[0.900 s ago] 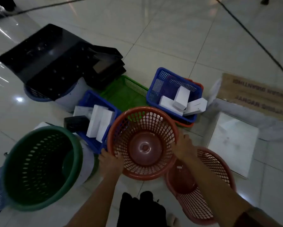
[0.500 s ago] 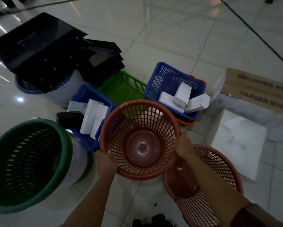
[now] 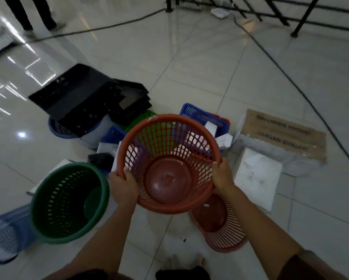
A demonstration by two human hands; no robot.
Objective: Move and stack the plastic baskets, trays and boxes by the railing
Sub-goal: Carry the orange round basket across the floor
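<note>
Baskets mostly unstacked
Left hand [image 3: 123,185] and right hand [image 3: 222,174] grip red basket [image 3: 167,162] rim; green basket [image 3: 68,201], trays [image 3: 84,102] beside it remain

Two red round baskets [image 3: 169,150] [image 3: 224,229], one green round basket [image 3: 68,201], two blue rectangular baskets [image 3: 206,118] [image 3: 114,135].

The floor [image 3: 200,63] is made of big shiny pale tiles, with bright light spots on the left of the frame. A dark cable [image 3: 303,93] runs across the floor from the top middle down to the right edge. Another cable [image 3: 101,28] runs toward the upper left. A black railing [image 3: 270,9] stands along the upper right. A person's legs [image 3: 34,13] in dark trousers show at the upper left.
</note>
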